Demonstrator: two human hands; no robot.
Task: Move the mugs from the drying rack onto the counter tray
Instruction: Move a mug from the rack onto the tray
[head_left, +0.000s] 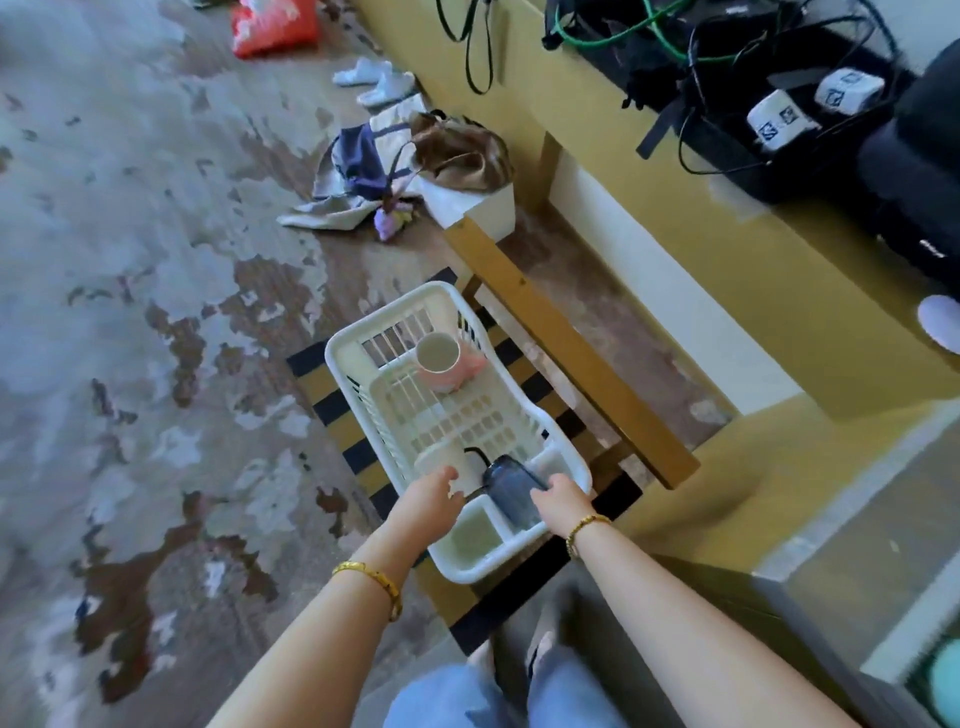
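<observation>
Mugs sit at both ends of the white plastic drying rack (363, 374), which rests on a yellow-and-black striped mat (332, 400) on the floor. In the head view, a pink mug (439, 366) lies tipped at the far end, mouth toward the camera. At the near end the right hand (563, 506) curls its fingers round a dark blue mug (506, 486), probably ready to lift it out. The left hand (434, 501) reaches beside it onto a white mug (441, 465); its fingers bend over the rim, though blur hides how firmly they grip. Taking one mug in each hand would save a trip. No counter tray is visible from here. Around the rack, the floor (130, 260) is worn and patchy, with bags (395, 166) and slippers (374, 78) lying about. A yellow table (727, 218) on the right carries black gear and cables.
</observation>
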